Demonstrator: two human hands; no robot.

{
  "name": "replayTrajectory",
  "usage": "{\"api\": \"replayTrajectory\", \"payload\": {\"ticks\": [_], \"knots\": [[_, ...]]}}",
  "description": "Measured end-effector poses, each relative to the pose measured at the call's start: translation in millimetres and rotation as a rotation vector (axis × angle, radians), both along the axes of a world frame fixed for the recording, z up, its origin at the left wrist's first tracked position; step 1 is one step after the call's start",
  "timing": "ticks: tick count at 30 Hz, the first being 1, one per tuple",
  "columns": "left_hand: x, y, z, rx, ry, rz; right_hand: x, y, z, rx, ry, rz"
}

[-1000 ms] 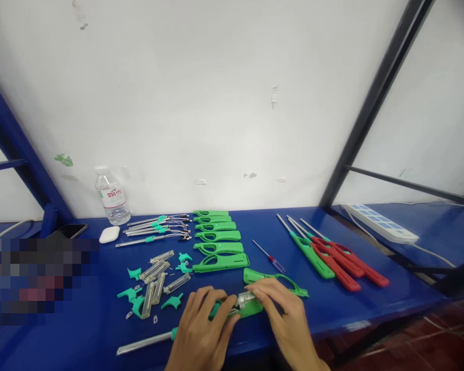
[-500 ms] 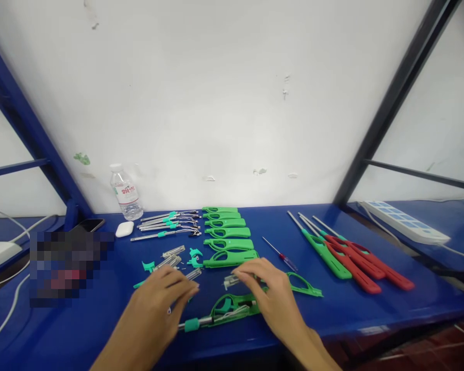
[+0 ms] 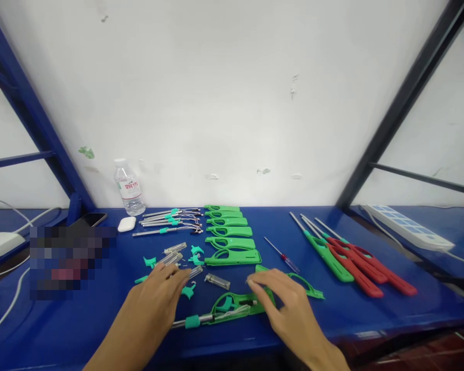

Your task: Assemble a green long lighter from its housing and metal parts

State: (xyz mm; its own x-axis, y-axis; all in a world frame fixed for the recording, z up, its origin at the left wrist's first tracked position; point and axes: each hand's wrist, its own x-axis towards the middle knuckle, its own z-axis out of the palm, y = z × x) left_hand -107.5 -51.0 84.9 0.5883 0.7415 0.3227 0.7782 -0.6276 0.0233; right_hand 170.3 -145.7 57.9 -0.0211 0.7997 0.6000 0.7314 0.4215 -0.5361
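My left hand (image 3: 160,293) hovers at the loose clear parts (image 3: 172,257) left of centre, fingers bent down; its fingertips partly cover them, and whether it holds one is hidden. My right hand (image 3: 284,301) is over the right end of an open green shell (image 3: 237,304), thumb and forefinger apart, nothing seen between them. In that shell lie a teal trigger (image 3: 226,304), white wires and a metal rod with a teal collar (image 3: 192,321). A clear tank (image 3: 217,281) lies between my hands. Another green shell half (image 3: 307,286) lies behind my right hand.
Several green shells (image 3: 232,256) are stacked in a column at the centre back, beside rods with wires (image 3: 166,221). A screwdriver (image 3: 282,254), red lighters (image 3: 355,268), a bottle (image 3: 129,188) and a power strip (image 3: 410,226) surround them.
The clear tank that was at my right fingertips now lies on the table, left of that hand. My right hand has opened and moved slightly right. My left hand has shifted slightly left.
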Motion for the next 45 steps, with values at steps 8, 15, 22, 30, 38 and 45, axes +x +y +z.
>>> {"api": "replayTrajectory", "payload": {"ticks": [8,15,22,30,38,45], "knots": [[10.1,-29.2,-20.2,-0.208,-0.036,-0.161,13.0,-22.2,-26.9,-0.122,-0.131,0.028],[8.8,-22.3,-16.6,-0.332,-0.102,-0.206,11.3,-18.3,-26.6,-0.172,-0.078,0.038],[8.1,-22.6,-0.2,-0.148,-0.281,-0.209,11.5,-19.2,-30.2,-0.213,-0.070,0.013],[-21.9,24.2,4.4,-0.121,-0.276,0.110,12.1,-18.0,-32.3,-0.192,-0.089,-0.010],[-54.7,96.5,0.7,-0.187,-0.238,0.134,14.4,-13.5,-39.5,-0.063,-0.172,-0.038],[-39.2,127.5,1.3,-0.218,-0.110,0.083,14.4,-13.9,-38.2,-0.068,-0.196,-0.033]]}}
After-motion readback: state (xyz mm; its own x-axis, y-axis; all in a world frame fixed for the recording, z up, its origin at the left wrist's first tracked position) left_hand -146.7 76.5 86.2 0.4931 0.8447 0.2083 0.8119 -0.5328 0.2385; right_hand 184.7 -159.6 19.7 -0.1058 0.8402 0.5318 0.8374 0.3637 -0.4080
